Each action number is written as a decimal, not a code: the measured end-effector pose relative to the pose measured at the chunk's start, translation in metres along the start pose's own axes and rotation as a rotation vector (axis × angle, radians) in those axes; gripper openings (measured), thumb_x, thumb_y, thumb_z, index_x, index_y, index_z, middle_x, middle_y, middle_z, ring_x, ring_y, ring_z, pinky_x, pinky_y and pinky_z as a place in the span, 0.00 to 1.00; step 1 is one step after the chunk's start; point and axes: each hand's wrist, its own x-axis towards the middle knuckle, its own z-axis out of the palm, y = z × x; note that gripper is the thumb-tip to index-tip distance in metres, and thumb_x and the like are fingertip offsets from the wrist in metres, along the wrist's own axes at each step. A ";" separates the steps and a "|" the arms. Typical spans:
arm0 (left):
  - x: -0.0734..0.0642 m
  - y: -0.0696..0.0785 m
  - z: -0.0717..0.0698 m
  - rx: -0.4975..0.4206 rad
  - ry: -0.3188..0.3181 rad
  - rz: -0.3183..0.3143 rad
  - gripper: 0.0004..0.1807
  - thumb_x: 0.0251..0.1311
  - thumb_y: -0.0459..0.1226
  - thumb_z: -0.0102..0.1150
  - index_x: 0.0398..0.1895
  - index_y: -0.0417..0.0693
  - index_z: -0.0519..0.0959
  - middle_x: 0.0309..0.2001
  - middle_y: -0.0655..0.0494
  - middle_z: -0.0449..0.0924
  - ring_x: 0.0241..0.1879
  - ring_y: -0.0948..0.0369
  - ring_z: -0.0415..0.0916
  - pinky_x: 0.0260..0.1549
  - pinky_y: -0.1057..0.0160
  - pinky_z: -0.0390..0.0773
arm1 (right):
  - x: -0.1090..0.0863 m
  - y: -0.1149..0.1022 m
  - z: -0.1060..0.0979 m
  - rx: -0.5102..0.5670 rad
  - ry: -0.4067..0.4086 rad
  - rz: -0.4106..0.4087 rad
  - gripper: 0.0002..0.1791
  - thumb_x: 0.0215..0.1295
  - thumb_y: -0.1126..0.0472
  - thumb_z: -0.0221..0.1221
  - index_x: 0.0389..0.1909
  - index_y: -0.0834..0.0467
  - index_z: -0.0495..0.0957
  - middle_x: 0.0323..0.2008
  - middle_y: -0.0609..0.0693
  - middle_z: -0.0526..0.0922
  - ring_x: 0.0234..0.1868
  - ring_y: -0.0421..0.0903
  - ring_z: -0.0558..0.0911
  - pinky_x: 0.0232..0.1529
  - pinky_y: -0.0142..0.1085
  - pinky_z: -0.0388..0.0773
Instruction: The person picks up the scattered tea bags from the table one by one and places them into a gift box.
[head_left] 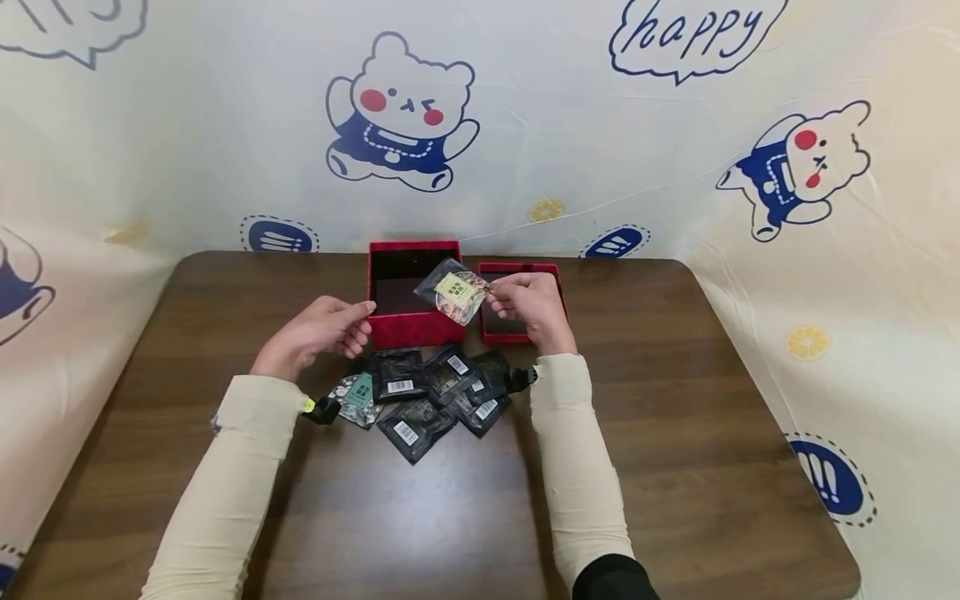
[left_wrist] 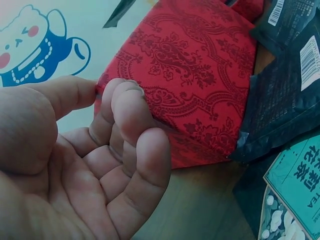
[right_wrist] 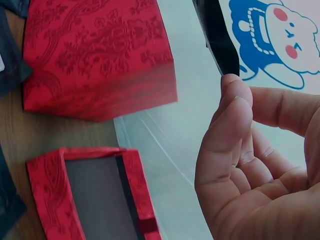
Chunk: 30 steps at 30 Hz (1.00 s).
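Note:
A red patterned box (head_left: 416, 332) with a dark inside stands open near the table's back edge. My left hand (head_left: 318, 332) grips its near left corner, thumb at the rim in the left wrist view. My right hand (head_left: 531, 304) pinches the edge of a tea bag sachet (head_left: 455, 290) with a yellow label, raised over the box's right side. In the right wrist view only the dark edge of that sachet shows above my fingertips (right_wrist: 235, 107). The box's shallow red lid (head_left: 506, 337) lies inside up to the right, partly behind my right hand.
Several black sachets (head_left: 416, 427) with white barcode labels lie loosely piled before the box. A sachet with a green label (head_left: 360, 396) lies face up at their left. Brown wooden table (head_left: 675, 417) extends to both sides; a printed cloth (head_left: 525, 125) hangs behind it.

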 end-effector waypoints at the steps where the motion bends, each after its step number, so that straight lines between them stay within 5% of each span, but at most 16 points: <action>1: 0.000 0.000 0.001 -0.002 -0.003 0.000 0.26 0.75 0.49 0.53 0.38 0.29 0.78 0.27 0.46 0.79 0.22 0.59 0.77 0.30 0.61 0.84 | 0.001 0.000 0.002 0.003 -0.001 0.004 0.07 0.67 0.68 0.62 0.40 0.69 0.83 0.31 0.61 0.85 0.24 0.45 0.82 0.29 0.33 0.84; 12: 0.004 0.001 0.005 -0.011 -0.013 0.007 0.26 0.74 0.49 0.55 0.36 0.29 0.78 0.26 0.46 0.79 0.22 0.59 0.78 0.30 0.61 0.84 | 0.016 -0.007 0.018 0.011 0.006 0.036 0.07 0.67 0.67 0.63 0.41 0.68 0.84 0.31 0.59 0.86 0.24 0.45 0.82 0.28 0.31 0.83; 17: 0.004 0.002 0.004 -0.017 -0.011 -0.003 0.25 0.74 0.48 0.54 0.35 0.30 0.78 0.26 0.46 0.79 0.22 0.59 0.78 0.30 0.61 0.84 | 0.022 -0.012 0.028 -0.069 0.020 0.018 0.06 0.67 0.67 0.63 0.38 0.68 0.85 0.29 0.58 0.85 0.24 0.44 0.82 0.28 0.32 0.83; 24: 0.003 0.001 0.001 -0.026 -0.006 -0.005 0.26 0.74 0.48 0.54 0.36 0.29 0.78 0.26 0.47 0.79 0.22 0.59 0.78 0.30 0.61 0.84 | 0.023 -0.024 0.057 -0.329 0.047 -0.024 0.06 0.65 0.68 0.62 0.32 0.65 0.87 0.25 0.55 0.86 0.27 0.48 0.85 0.30 0.37 0.84; 30: 0.002 -0.002 -0.002 -0.020 -0.006 -0.013 0.27 0.75 0.49 0.53 0.40 0.28 0.77 0.28 0.45 0.80 0.23 0.58 0.78 0.31 0.60 0.84 | 0.026 -0.026 0.087 -0.697 0.073 -0.056 0.15 0.64 0.66 0.58 0.18 0.60 0.85 0.15 0.48 0.81 0.19 0.48 0.81 0.18 0.36 0.75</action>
